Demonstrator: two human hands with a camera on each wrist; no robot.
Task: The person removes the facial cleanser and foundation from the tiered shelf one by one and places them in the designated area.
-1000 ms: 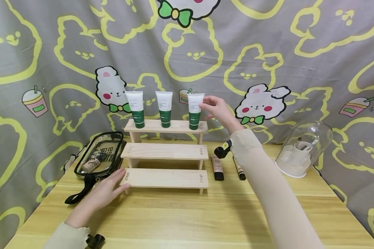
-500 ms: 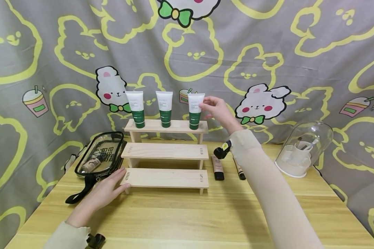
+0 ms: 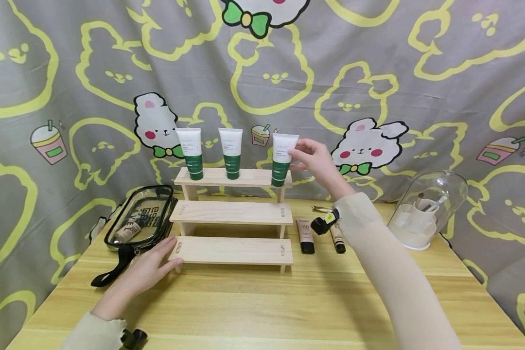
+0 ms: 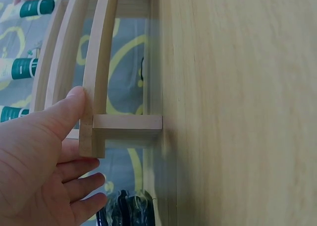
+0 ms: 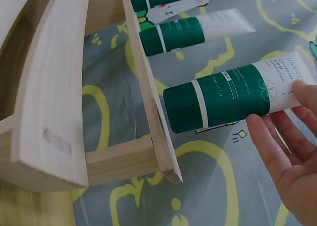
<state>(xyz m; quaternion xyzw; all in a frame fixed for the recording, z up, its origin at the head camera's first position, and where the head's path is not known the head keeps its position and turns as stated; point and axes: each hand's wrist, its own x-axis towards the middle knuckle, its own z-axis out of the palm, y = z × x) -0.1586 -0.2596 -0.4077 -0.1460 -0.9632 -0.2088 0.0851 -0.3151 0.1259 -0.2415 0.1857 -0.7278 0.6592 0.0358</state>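
In the head view my right hand (image 3: pixel 316 158) pinches a white-and-green squeeze tube (image 3: pixel 284 158) at its white upper part, thumb on one side and fingers on the other. The tube leans slightly, its green cap close to the right end of the top step. Two matching tubes, a left one (image 3: pixel 191 154) and a middle one (image 3: pixel 231 154), stand on their caps on that step. My left hand (image 3: pixel 150 267) grips the left end of the lowest step of the three-tier wooden stand (image 3: pixel 234 250). In the left wrist view its thumb (image 4: pixel 74 99) lies against the board's edge.
A clear black-trimmed pouch (image 3: pixel 142 218) with a tube inside lies left of the stand. To the right lie a pink BB cream tube (image 3: pixel 305 236) and another slim tube (image 3: pixel 338 238). A clear dome (image 3: pixel 433 209) covers a white brush holder at the far right. A patterned curtain hangs behind.
My right hand has moved the right-hand tube rightward and a little toward me, tilting it from upright. The left hand stays where it was.
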